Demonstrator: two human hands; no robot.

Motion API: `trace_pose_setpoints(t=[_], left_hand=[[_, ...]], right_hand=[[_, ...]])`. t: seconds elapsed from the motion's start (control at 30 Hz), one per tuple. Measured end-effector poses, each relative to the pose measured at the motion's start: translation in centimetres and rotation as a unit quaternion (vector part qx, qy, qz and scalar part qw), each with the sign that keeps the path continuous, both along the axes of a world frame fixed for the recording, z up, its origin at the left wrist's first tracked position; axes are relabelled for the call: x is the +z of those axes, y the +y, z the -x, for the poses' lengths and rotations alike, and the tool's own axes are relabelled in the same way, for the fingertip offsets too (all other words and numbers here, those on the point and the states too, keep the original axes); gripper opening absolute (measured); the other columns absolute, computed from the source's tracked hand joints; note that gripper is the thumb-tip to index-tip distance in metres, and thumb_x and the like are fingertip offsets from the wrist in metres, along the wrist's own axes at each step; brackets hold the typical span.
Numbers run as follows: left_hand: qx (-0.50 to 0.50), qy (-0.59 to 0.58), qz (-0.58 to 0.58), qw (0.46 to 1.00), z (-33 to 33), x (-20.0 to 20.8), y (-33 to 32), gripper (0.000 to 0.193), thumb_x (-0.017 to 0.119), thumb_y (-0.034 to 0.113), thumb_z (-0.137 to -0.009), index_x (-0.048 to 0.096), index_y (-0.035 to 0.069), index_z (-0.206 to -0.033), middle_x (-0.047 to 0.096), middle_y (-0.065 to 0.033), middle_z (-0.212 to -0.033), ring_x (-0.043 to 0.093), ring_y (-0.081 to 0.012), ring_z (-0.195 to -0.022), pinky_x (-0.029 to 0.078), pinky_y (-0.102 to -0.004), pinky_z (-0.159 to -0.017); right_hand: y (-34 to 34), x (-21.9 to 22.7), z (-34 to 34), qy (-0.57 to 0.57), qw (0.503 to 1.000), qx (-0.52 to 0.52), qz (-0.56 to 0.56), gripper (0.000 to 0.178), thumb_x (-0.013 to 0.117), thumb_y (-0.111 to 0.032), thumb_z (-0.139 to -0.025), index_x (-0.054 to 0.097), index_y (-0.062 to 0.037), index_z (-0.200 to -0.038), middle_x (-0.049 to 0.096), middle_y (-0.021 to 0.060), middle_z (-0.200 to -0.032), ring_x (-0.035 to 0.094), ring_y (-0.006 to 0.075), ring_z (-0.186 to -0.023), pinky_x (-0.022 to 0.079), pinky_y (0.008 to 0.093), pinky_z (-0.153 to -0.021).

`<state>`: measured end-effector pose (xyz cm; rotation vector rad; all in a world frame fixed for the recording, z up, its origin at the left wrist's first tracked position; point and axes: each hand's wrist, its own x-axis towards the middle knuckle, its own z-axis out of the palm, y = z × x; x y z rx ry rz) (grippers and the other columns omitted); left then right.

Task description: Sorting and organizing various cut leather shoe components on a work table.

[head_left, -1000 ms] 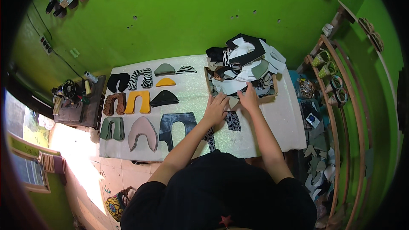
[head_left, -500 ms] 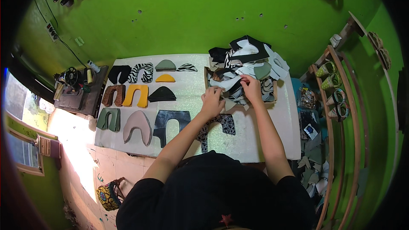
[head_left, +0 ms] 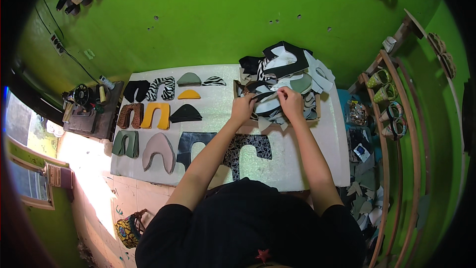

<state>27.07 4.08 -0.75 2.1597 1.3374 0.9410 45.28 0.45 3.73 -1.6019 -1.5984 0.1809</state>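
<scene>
A box at the table's back right is heaped with cut material pieces in black, white, zebra print and grey-green. Over its front part, my left hand has its fingers closed on a dark cut piece. My right hand pinches the edge of a white cut piece beside it. Whether the two pieces are joined I cannot tell. Left of the box lie sorted pieces: a zebra U-shape, a yellow U-shape, a black half-round stack and a pink arch stack.
A black-and-white patterned piece lies under my left forearm. At the table's left stands a sewing machine. A wooden rack with sandals stands on the right, with scraps on the floor below it.
My left hand has closed on the dark piece and drawn slightly down. The right hand still pinches the white piece, now lower. The whole view has shifted slightly.
</scene>
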Motion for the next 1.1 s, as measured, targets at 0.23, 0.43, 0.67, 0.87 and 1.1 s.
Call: trace_pose_setpoints(t=[0.23,0.43,0.67,0.87,1.1], left_hand=[[0.006,-0.016,-0.026,1.0,0.7,1.1,1.0,0.025,0.058,0.005,-0.074,0.063,0.007,-0.099,0.062,-0.0182,-0.081,0.06,-0.0335,-0.07,0.048,-0.0372,-0.063],[0.012,-0.052,-0.064,0.997,0.3,1.1,0.7,0.028,0.058,0.001,-0.073,0.064,0.009,-0.099,0.062,-0.0166,-0.081,0.06,-0.0327,-0.069,0.048,-0.0362,-0.063],[0.012,-0.066,-0.042,0.997,0.8,0.9,0.7,0.023,0.058,0.004,-0.072,0.066,0.008,-0.093,0.063,-0.0165,-0.08,0.06,-0.0329,-0.072,0.048,-0.0397,-0.067],[-0.006,0.014,-0.01,1.0,1.5,0.1,0.4,0.026,0.058,0.005,-0.071,0.064,0.007,-0.096,0.064,-0.0157,-0.081,0.062,-0.0305,-0.068,0.049,-0.035,-0.062],[-0.116,0.014,-0.035,0.992,1.1,2.0,-1.3,0.043,0.059,0.024,-0.074,0.054,0.01,-0.114,0.058,-0.0145,-0.11,0.052,-0.0273,-0.106,0.03,-0.044,-0.094]], right_hand=[[-0.8,-0.9,-0.9,-0.178,0.977,0.111,-0.031,0.022,0.067,-0.008,-0.066,0.062,-0.011,-0.087,0.054,0.0083,-0.099,0.051,0.0268,-0.096,0.039,0.0363,-0.084],[-0.6,-1.0,-1.2,-0.325,0.939,0.103,-0.052,0.029,0.069,-0.009,-0.061,0.063,-0.0112,-0.089,0.05,0.0079,-0.109,0.045,0.0251,-0.105,0.035,0.0384,-0.091],[-0.5,-1.8,-2.1,-0.364,0.924,0.116,-0.029,0.019,0.068,-0.01,-0.063,0.064,-0.0101,-0.081,0.05,0.0065,-0.115,0.044,0.0257,-0.107,0.034,0.0391,-0.093],[-0.2,-1.2,-1.8,-0.202,0.968,0.12,-0.086,0.009,0.064,-0.012,-0.07,0.062,-0.0067,-0.077,0.056,0.0062,-0.091,0.05,0.0256,-0.094,0.039,0.0372,-0.082],[0.6,-0.7,-1.8,-0.129,0.984,0.058,-0.11,0.01,0.063,-0.015,-0.073,0.062,-0.0059,-0.076,0.056,0.0057,-0.079,0.051,0.0252,-0.084,0.041,0.0367,-0.075]])
